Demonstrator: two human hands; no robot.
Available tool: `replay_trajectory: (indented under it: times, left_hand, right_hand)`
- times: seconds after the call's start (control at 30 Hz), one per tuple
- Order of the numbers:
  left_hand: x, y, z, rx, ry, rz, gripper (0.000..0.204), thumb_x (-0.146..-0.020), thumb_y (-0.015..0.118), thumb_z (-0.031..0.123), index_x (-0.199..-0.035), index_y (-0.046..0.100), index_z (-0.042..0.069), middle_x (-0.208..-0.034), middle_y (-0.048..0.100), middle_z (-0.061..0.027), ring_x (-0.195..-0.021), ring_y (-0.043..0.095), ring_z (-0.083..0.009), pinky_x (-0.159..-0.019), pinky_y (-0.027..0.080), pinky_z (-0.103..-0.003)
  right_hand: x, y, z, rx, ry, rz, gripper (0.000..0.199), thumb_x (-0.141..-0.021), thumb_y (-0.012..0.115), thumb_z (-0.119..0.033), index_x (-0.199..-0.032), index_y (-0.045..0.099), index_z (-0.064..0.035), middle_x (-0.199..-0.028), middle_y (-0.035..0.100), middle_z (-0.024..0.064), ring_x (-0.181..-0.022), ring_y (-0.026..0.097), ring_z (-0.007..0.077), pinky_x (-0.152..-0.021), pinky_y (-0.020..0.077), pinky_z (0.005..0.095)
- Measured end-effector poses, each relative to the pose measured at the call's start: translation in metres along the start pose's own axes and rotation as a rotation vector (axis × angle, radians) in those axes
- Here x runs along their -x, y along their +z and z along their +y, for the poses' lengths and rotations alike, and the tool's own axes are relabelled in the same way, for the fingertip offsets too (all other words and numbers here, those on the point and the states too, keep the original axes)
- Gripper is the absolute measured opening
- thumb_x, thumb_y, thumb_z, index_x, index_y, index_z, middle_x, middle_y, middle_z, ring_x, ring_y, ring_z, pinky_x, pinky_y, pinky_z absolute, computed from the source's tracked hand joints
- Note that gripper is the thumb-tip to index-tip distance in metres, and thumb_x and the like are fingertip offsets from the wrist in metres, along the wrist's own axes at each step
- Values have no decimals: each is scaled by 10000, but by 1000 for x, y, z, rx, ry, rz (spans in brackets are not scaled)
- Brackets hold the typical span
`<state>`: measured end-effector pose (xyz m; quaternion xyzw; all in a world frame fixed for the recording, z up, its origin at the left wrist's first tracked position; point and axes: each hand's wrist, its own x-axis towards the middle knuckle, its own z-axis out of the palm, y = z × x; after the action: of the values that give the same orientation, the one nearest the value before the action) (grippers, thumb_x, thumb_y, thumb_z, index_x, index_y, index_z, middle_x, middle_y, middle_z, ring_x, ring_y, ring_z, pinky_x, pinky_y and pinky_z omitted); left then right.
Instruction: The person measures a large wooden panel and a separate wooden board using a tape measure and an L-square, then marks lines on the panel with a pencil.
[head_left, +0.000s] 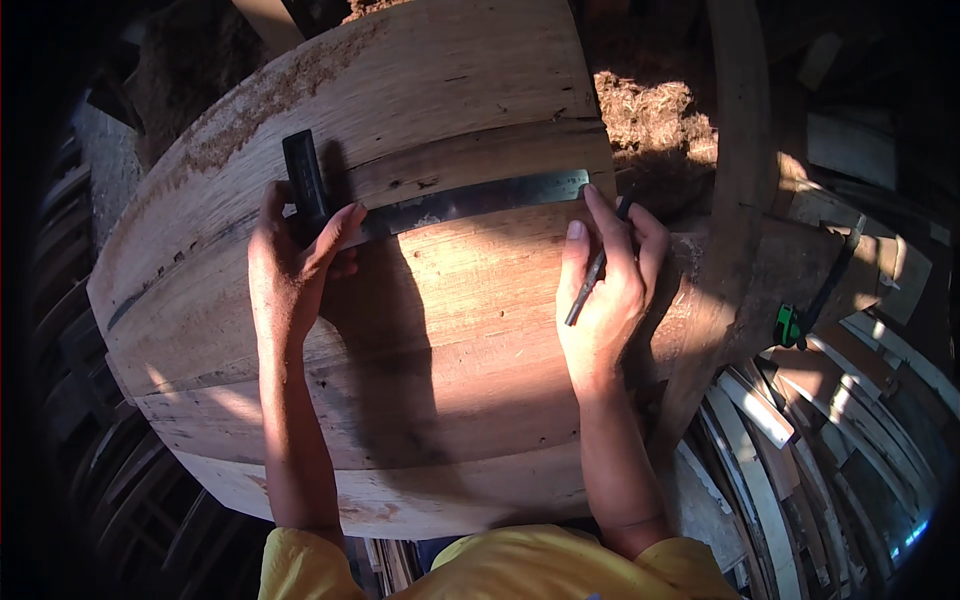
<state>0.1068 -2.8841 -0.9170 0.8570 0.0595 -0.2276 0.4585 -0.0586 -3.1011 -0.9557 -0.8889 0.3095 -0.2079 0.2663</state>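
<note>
A try square with a dark stock and a long metal blade (470, 203) lies across a wide wooden panel (480, 390) made of joined boards. My left hand (290, 265) is closed around the stock, which stands up past the thumb at the blade's left end. Over at the blade's right tip, my right hand (612, 290) holds a dark pencil (590, 275) between its fingers, pointing down toward me. The right index fingertip touches or nearly touches the blade's end, close to the panel's right edge.
Beyond that edge a wooden post (735, 180) crosses a plank. Farther right lie a green clamp-like piece (788, 325) and a dark bar tool (840, 265). Stacked wood strips (780, 480) fill the lower right. Wood shavings (655, 115) lie at the back.
</note>
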Motion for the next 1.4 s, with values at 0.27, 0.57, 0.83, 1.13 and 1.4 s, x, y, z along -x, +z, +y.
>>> replay_trajectory:
  times: [0.27,0.57,0.83,1.13,1.4]
  left_hand:
    - [-7,-3,-3,-72,-5,-7,597,-888,903,343,-1236,569,-11,-853,748,-123,-719,739,-156,-602,620,-300]
    - [-6,-5,1,-58,-56,-21,628,-876,907,383,-1258,576,9,-854,739,-105,-731,737,-157,-630,626,-297]
    - [-9,-2,-5,-51,9,16,606,-873,912,356,-1211,570,-13,-804,757,-128,-638,736,-152,-573,603,-295]
    - [-6,-2,-4,-59,-16,24,643,-863,915,397,-1232,583,-11,-795,743,-122,-654,746,-168,-578,605,-300]
    - [-6,-5,-3,-97,-39,-14,596,-909,882,365,-1278,581,8,-861,740,-99,-752,733,-148,-614,608,-280]
  right_hand:
    - [-21,-7,1,-22,-78,100,280,-1060,616,-136,-1271,771,-36,-1114,679,138,-1018,662,255,-902,518,381]
    - [-87,12,-20,-931,120,-560,90,-947,669,-39,-1016,634,7,-898,713,53,-762,628,41,-660,502,211]
    - [-96,50,7,-824,-162,-650,110,-834,693,-32,-827,584,-39,-615,589,-20,-554,551,6,-496,410,214]
    - [-94,51,7,-791,-214,-633,117,-806,707,-24,-797,591,-40,-603,566,-15,-550,532,8,-489,400,226]
    - [-95,51,4,-783,-209,-635,113,-812,712,-5,-803,604,-36,-632,583,-10,-587,537,9,-517,414,224]
